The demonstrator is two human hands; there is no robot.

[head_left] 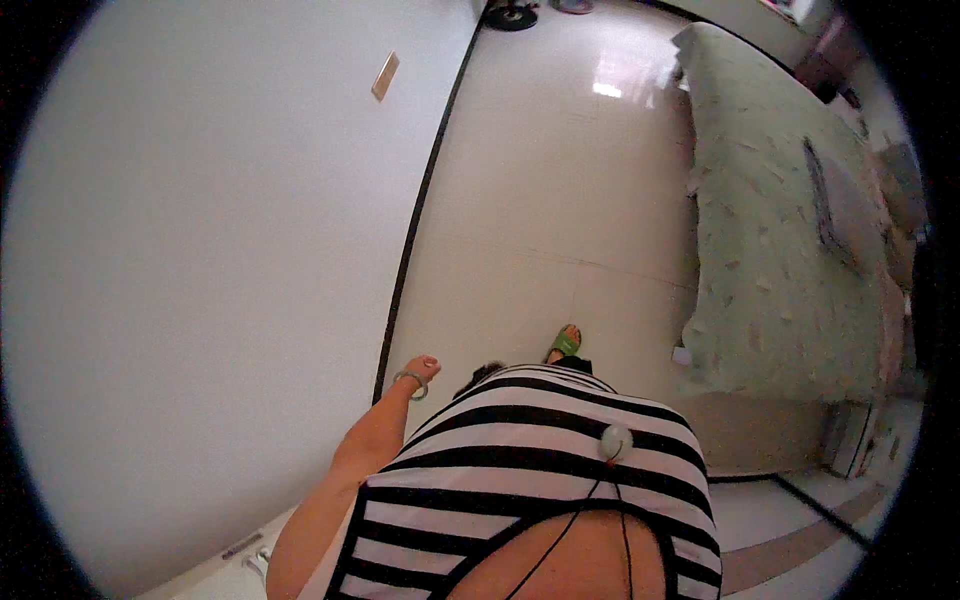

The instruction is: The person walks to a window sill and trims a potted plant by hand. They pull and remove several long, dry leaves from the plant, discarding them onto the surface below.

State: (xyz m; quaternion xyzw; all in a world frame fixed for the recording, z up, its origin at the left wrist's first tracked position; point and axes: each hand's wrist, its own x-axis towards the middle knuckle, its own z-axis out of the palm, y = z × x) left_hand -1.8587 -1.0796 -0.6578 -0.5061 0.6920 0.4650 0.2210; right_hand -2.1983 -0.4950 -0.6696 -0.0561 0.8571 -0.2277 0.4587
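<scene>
My left hand (425,367) hangs low by my side, near the foot of the white wall (200,250). Its fingers look loosely curled, with nothing visible in them. A pale bangle (411,384) circles that wrist. My right hand and forearm are out of sight. A striped black-and-white top (540,430) fills the lower middle, with a pale round pendant (616,442) on a dark cord resting on it. One foot in a green slipper (567,343) shows on the floor ahead of me.
Shiny pale floor tiles (540,190) stretch ahead between the wall's dark skirting (425,190) and a bed with a green patterned cover (750,240) on the right. A grey flat item (838,205) lies on the bed. Farther off stands a dark round base (511,18).
</scene>
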